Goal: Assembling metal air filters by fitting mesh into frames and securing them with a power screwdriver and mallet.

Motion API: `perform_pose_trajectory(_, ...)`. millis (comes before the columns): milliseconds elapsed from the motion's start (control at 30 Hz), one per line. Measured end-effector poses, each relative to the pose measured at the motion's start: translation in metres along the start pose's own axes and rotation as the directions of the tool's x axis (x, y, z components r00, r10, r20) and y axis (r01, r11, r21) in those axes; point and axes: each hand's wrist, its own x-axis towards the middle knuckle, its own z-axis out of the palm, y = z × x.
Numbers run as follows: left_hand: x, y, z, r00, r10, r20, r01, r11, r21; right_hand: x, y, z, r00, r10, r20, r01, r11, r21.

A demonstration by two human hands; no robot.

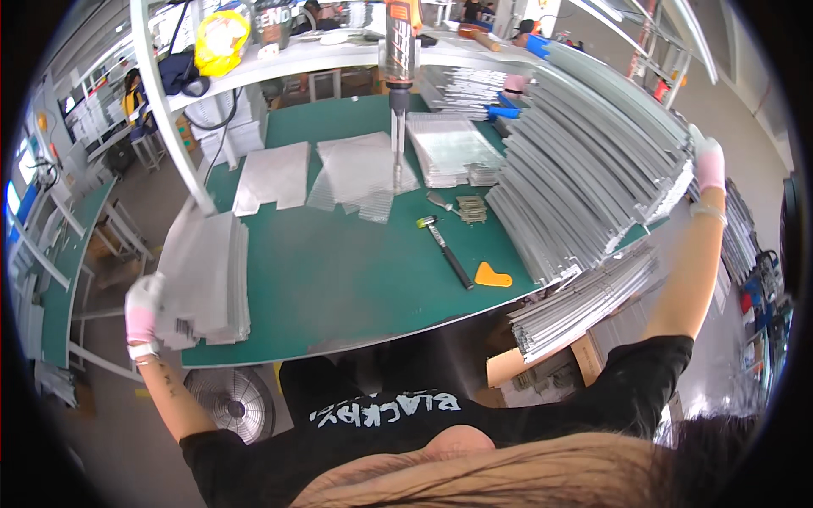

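Observation:
My left hand [144,308], in a white and pink glove, is at the outer edge of a stack of grey mesh sheets [216,279] on the table's left end. Its fingers look closed on the edge of a blurred mesh sheet. Stretched far out to the right, my right hand [709,161], gloved alike, is beside the ends of a tall pile of long grey metal strips [593,161]. Its fingers seem pressed together; what they hold, if anything, cannot be made out.
On the green table [339,279] lie a hammer [449,251], a yellow scraper [492,275], a small bundle of short strips [472,209] and more mesh sheets [273,178]. An electric screwdriver [400,76] hangs over the middle. A fan [233,405] stands below left.

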Motion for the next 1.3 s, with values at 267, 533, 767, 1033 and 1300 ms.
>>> perform_pose_trajectory(267,-0.093,0.056,-0.012,0.980,0.187,-0.060,-0.178,0.975,0.132,-0.166,-0.161,0.024,0.966,0.033,-0.255,0.065,0.928,0.366)
perform_pose_trajectory(533,-0.060,0.033,0.007,0.995,0.002,0.097,-0.025,0.970,0.243,-0.317,-0.230,0.084,0.919,-0.310,0.244,0.139,0.833,0.536)
perform_pose_trajectory(767,-0.105,0.083,-0.043,0.980,0.162,-0.114,-0.189,0.939,-0.289,-0.405,-0.267,0.145,0.702,-0.352,0.619,-0.252,0.691,0.678)
perform_pose_trajectory(1033,-0.191,0.143,0.197,0.694,0.327,0.641,-0.447,0.894,0.027,-0.470,-0.381,0.260,0.495,-0.757,0.427,0.257,0.597,0.760)
perform_pose_trajectory(1300,-0.094,0.060,0.244,0.840,0.428,0.335,-0.537,0.744,0.397,-0.467,-0.440,0.320,-0.089,-0.819,0.566,0.514,0.449,0.731)
